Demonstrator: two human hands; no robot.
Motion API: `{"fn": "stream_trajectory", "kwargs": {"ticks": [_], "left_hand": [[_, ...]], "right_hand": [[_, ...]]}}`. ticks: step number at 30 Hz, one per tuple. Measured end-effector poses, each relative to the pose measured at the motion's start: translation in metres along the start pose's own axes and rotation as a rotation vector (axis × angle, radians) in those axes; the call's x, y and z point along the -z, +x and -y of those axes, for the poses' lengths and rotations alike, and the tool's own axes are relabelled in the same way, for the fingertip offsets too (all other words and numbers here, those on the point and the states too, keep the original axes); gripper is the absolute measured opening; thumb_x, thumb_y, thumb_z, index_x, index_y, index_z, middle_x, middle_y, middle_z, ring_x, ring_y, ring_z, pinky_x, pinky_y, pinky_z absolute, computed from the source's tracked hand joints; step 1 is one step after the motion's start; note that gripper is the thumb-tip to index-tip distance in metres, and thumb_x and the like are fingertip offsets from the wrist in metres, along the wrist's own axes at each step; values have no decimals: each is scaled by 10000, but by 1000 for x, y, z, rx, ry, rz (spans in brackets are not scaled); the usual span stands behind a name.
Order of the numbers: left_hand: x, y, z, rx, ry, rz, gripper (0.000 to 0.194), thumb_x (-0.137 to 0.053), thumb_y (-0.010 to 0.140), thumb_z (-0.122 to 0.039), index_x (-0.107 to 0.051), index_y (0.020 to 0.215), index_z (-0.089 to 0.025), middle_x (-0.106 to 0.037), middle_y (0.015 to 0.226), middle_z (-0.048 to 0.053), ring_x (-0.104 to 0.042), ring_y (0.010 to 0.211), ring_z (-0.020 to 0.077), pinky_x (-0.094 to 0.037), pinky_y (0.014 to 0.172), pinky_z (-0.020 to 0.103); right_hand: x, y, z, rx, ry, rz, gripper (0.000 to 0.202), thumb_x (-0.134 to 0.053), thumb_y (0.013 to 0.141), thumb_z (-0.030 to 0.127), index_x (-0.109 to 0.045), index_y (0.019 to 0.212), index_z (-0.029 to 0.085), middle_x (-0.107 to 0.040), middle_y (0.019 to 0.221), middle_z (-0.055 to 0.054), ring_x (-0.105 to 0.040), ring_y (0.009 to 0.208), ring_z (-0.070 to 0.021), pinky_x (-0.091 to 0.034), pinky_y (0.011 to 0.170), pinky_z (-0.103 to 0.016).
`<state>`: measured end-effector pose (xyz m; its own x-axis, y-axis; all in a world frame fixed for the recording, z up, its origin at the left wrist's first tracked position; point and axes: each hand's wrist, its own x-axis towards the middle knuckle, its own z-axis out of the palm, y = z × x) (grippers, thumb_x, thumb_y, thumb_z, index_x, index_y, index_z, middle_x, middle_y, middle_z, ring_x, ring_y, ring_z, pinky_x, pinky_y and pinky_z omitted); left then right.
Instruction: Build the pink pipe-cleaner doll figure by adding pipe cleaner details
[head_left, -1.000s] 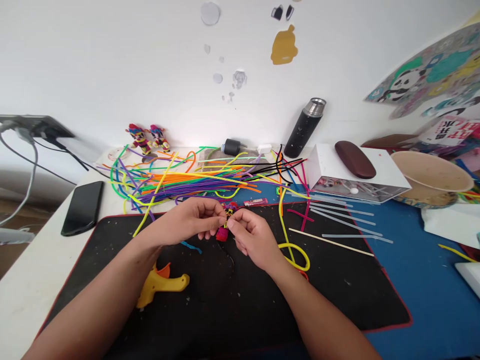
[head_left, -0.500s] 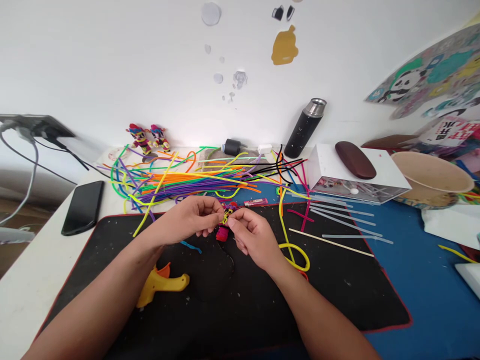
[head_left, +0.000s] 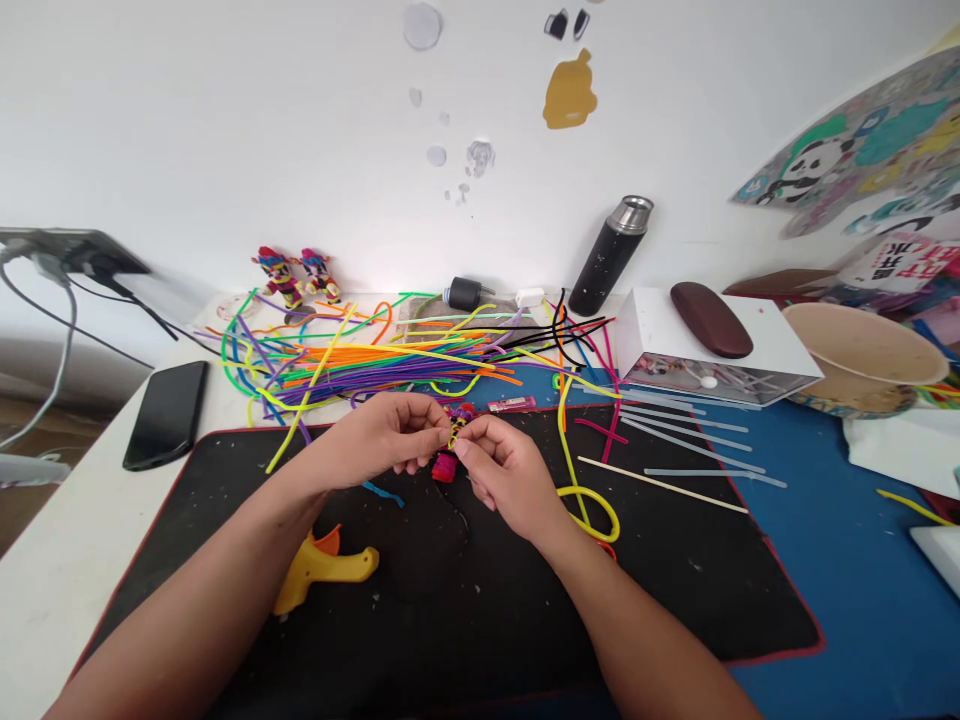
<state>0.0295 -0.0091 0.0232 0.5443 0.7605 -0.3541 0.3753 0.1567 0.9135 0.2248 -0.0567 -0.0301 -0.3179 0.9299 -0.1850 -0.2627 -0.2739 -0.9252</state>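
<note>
Between my two hands, over the black mat, is a small pipe-cleaner doll (head_left: 445, 467) in red, pink, yellow and black. My left hand (head_left: 397, 432) pinches its yellow part with thumb and forefinger from the left. From the right, my right hand (head_left: 508, 465) pinches the same yellow part, the other fingers curled in. Fingers cover much of the doll, so its exact shape is hidden. A yellow hot glue gun (head_left: 330, 568) lies by my left forearm, partly behind it. A short twisted blue piece (head_left: 384, 494) rests below my left hand.
Loose pipe cleaners (head_left: 390, 365) in many colours spread behind the mat (head_left: 637, 600). Two finished dolls (head_left: 279, 278) stand by the wall. A phone (head_left: 166, 415) lies left. Clear glue sticks (head_left: 697, 424), a thin wooden stick (head_left: 664, 485), a black flask (head_left: 609, 258) and a white box (head_left: 641, 320) are right.
My fingertips have shifted only very slightly on the doll's yellow part. Everything else looks the same.
</note>
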Motion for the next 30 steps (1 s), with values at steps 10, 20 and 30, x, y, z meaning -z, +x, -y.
{"fn": "stream_trajectory", "kwargs": {"ticks": [10,20,30], "left_hand": [[5,0,3,23,-1,86,269,-727,920,-440,-687,902,-174,-663,693,-22,-569,583,100,-435,516,191],[3,0,2,43,-26,81,249,-725,910,-410,-660,856,-175,-635,639,-41,-528,545,88,-392,492,185],[3,1,3,55,-11,83,168,-724,871,-340,-663,836,-187,-597,593,-65,-505,531,90,-364,487,191]], "right_hand": [[0,-1,-1,7,-18,-3,272,-757,875,423,-593,829,211,-481,537,109,-360,371,-56,-261,367,-201],[1,1,-5,20,-78,-10,252,-741,895,418,-597,847,216,-475,546,108,-370,384,-63,-287,397,-213],[1,0,-8,35,-172,-38,168,-689,911,352,-600,860,219,-427,538,118,-356,394,-69,-270,410,-220]]}}
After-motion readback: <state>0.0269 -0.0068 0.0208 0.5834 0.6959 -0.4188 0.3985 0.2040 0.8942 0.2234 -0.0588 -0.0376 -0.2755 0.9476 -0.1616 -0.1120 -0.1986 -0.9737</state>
